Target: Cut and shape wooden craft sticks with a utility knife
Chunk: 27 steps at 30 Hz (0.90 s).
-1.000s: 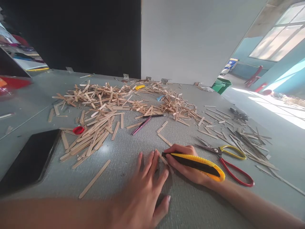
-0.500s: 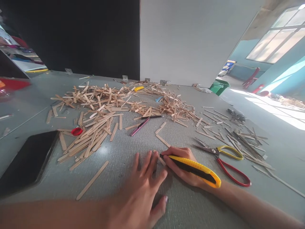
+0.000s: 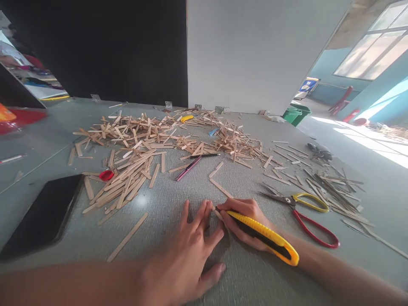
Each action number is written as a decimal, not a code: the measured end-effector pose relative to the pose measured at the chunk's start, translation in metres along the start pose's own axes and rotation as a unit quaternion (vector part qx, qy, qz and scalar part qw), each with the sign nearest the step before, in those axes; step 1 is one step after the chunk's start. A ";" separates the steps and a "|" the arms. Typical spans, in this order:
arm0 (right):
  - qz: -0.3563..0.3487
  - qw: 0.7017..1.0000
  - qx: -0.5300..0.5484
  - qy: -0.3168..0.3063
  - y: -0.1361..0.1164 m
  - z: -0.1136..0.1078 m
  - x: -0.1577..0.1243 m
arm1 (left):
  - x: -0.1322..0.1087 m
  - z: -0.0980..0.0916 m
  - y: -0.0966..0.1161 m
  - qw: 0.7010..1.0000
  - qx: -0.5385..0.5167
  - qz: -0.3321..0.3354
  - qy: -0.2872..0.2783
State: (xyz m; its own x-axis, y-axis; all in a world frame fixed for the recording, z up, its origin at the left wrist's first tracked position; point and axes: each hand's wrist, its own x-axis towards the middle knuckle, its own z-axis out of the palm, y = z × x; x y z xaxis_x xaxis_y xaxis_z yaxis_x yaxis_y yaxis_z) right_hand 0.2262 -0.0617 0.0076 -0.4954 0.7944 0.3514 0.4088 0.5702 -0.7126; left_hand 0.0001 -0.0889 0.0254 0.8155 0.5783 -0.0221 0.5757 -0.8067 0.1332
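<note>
My right hand point(image 3: 244, 221) is wrapped round a yellow and black box cutter point(image 3: 264, 231), its tip pointing left and down at the table. Under that tip is a short piece of wooden craft stick point(image 3: 217, 212), partly covered by my fingers. My left hand point(image 3: 194, 244) lies palm down beside it, fingers spread, with the index fingertip touching the end of the piece. Just beyond the hands, a craft stick point(image 3: 220, 187) lies angled on the grey table. Scissors point(image 3: 290, 201) with one yellow and one red handle rest right of my right hand.
A large pile of craft sticks point(image 3: 134, 136) spreads across the table's middle. A black phone point(image 3: 43, 216) and a red ring point(image 3: 106, 175) lie left; two pens point(image 3: 188, 168) cross in the centre. Cut slivers point(image 3: 338, 187) lie right. A black and white panel point(image 3: 239, 55) stands behind.
The box cutter's rear end has swung slightly down and right, while its tip stays at the stick piece. My left hand keeps nearly the same place. The whole view has shifted a little.
</note>
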 end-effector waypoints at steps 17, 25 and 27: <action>0.004 1.000 0.004 0.001 -0.001 -0.001 0.000 | 0.002 -0.004 0.000 0.998 0.029 -0.003 -0.051; -0.030 0.999 -0.014 0.013 0.002 0.001 -0.003 | -0.001 0.004 -0.004 0.999 0.035 0.019 0.001; -0.056 0.998 -0.035 0.020 0.002 0.003 -0.005 | 0.000 0.004 -0.003 0.999 0.046 0.012 0.011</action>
State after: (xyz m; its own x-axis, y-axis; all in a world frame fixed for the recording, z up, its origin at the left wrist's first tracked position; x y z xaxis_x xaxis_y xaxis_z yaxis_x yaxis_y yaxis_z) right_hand 0.2272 -0.0651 0.0032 -0.5099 0.7325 0.4511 0.4067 0.6673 -0.6239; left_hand -0.0010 -0.0871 0.0206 0.8288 0.5595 0.0010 0.5590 -0.8281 0.0419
